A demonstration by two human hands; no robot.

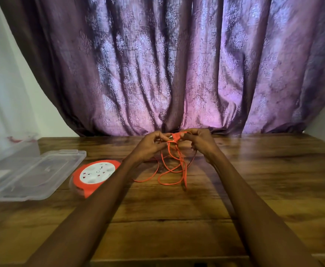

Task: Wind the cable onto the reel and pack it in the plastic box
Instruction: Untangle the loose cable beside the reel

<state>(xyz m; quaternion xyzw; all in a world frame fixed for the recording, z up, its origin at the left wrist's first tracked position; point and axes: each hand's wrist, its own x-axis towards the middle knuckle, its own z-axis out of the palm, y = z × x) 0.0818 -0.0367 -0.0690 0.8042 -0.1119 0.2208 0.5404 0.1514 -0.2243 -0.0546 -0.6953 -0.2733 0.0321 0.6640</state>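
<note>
Head view is showing both hands raised together over the far middle of a wooden table (254, 170), at about twelve o'clock from the person. The left hand (151, 144) is pinching the orange cable (174, 166) near one end with curled fingers, and the right hand (201, 142) is gripping a small orange piece at that end, probably the plug, though it is too small to tell for sure. From the hands the cable is hanging down toward six o'clock and lying in loose, crossing loops on the wood, its long run stretching roughly from twelve to six.

The reel (96, 175) is lying flat at about eight o'clock from the hands, well apart from them, with its white face up; one strand of cable is trailing toward it. The left hand is the nearer of the two, so it is likely the one to reach for the reel, while the right is holding the cable end. Winding is not yet begun, judging by the slack on the table.

The plastic box (32, 174) is sitting open at nine o'clock, just beyond the reel.

Counted: one cable, one reel, one box, two hands. A purple curtain (167, 64) is hanging behind the table.
</note>
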